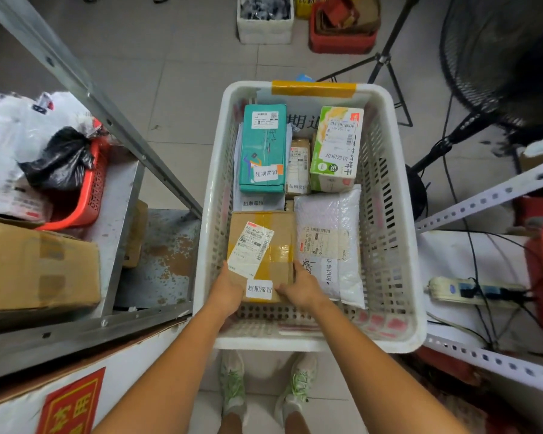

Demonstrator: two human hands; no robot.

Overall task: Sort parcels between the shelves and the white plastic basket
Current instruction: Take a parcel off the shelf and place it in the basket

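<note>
The left hand [229, 289] and right hand [301, 288] have their grip on the near end of the brown box [279, 233], which lies lengthwise away from them in the white basket [405, 245].

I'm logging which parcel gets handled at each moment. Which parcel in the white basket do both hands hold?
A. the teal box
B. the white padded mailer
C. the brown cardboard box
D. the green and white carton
C: the left hand and the right hand both grip the near end of the brown cardboard box, which sits in the near-left corner of the white basket.
</note>
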